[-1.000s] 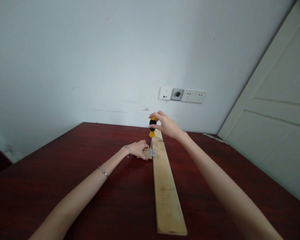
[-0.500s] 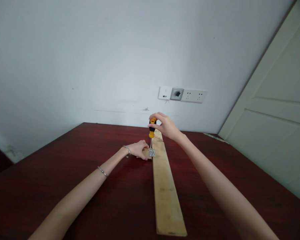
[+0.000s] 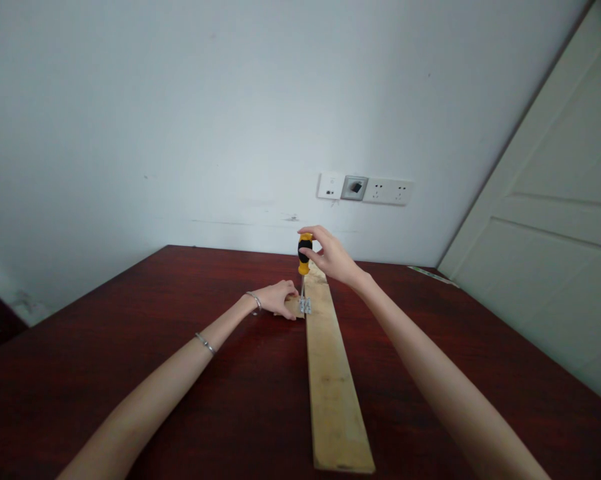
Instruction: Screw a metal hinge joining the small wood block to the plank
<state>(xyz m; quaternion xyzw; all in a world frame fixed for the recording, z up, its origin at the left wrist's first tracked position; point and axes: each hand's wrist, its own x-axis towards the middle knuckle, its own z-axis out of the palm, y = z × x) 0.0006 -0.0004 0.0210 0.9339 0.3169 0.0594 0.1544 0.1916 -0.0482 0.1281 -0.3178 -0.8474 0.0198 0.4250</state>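
A yellow and black screwdriver (image 3: 305,252) stands nearly upright, its handle pinched by the fingers of my right hand (image 3: 330,255). Its metal shaft runs down to a silver hinge (image 3: 305,305). One side of the hinge lies on a long wooden board (image 3: 334,380), the other on a small piece of wood (image 3: 294,305) to the left. My left hand (image 3: 279,298) grips that small piece, thumb on the near side and fingers on the far side. The screw under the tip is too small to make out.
The dark red tabletop (image 3: 220,413) carries the boards and meets a white wall (image 3: 230,120) at the back. Wall sockets (image 3: 380,191) sit behind my right hand. A thin, pale strip (image 3: 433,276) lies near the back right corner, beside a white panelled door (image 3: 555,233).
My right hand's fingers have shifted around the screwdriver handle, showing more of its black grip. The handle looks turned. My left hand and the boards stay in place.
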